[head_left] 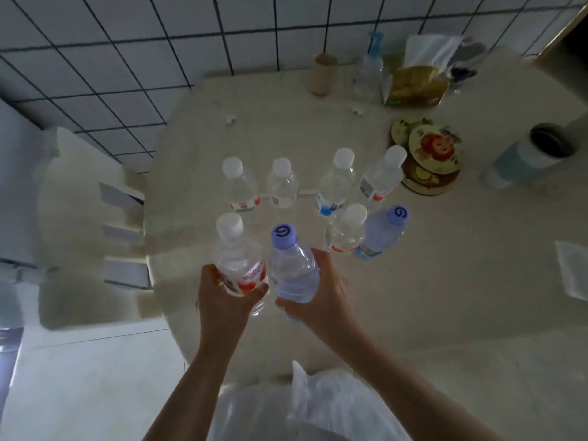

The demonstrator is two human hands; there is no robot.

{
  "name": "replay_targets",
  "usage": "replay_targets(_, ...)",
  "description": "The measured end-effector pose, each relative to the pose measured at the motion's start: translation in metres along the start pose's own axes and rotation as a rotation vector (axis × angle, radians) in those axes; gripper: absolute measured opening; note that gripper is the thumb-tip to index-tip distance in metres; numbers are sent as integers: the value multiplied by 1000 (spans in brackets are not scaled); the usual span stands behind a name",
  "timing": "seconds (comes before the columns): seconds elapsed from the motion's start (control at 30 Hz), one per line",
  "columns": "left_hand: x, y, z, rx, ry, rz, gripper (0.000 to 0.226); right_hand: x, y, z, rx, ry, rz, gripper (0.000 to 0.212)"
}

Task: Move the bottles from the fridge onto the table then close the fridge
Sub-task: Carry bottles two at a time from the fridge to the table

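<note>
Left hand (pixel 222 292) wrapped around red-label bottle (pixel 238 265), right hand (pixel 321 288) around purple-cap bottle (pixel 292 268), both held side by side over near edge of surface (pixel 413 281). Six more bottles (pixel 334 183) upright on surface just beyond, in two loose rows. Round tin (pixel 429 160) beside rightmost bottle, grey cylinder (pixel 528 154) further right, clutter along tiled wall (pixel 127 58).

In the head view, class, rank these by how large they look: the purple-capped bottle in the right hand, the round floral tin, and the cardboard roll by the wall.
1. Purple-capped bottle, though its nearness to the camera inflates it.
2. Round floral tin.
3. Cardboard roll, farthest, so truly unsure.
</note>
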State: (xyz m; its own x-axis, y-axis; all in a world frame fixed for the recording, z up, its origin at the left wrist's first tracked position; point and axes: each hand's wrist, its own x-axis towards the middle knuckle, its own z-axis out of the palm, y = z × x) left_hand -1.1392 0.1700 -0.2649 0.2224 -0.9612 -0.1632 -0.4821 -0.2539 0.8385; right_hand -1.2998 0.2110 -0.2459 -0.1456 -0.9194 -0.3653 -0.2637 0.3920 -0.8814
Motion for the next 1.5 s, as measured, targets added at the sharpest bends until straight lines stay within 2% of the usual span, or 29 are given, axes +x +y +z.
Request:
replay_targets(0.03,5,2,2,0,17,-4,62,12,-3,0,-20,-18,9,19)
replay_targets(0.1,16,5,6,-2,40,-18,62,37,-3,6,-94,29,-43,33)
replay_targets(0.13,20,7,8,-5,41,-17,62,45,-4,9,-84,20,-35,33)
replay_targets(0.2,31,9,13,-18,46,-28,62,63,-4,15,-137,34,-64,26)
replay_targets(0.27,40,9,19,-30,43,-36,63,76,-3,18,-74,153,-119,16)
replay_targets(0.37,52,7,28,-50,47,-37,64,84,-5,20,6,276,-138,28)
replay_targets(0.47,63,2,35,-29,25,-33,67,91,-5,21,11,276,-68,57)
replay_targets(0.57,71,-7,37,-8,-2,-20,71,108,7,23,-38,328,-107,37)
replay_targets(0.7,76,-9,40,-30,-23,-30,70,112,15,28,-38,368,-142,45)
replay_targets(0.8,81,-3,42,-44,-43,-21,65,114,15,26,-90,398,-247,43)
replay_targets(0.87,86,-4,43,-60,-53,-12,63,118,15,25,-118,433,-301,50)
replay_targets(1.13,107,-14,25,-15,-250,67,68,119,13,24,-98,434,-287,72)
replay_targets(1.2,113,-12,23,1,-349,79,66,120,15,24,-111,422,-294,70)
replay_targets(1.3,124,-14,19,-5,-498,72,71,121,19,24,-100,369,-246,55)
replay_targets(1.4,133,-20,16,13,-559,88,79,122,21,23,-96,292,-213,32)
replay_targets(1.5,137,-23,17,13,-597,88,82,124,18,20,-103,265,-192,28)
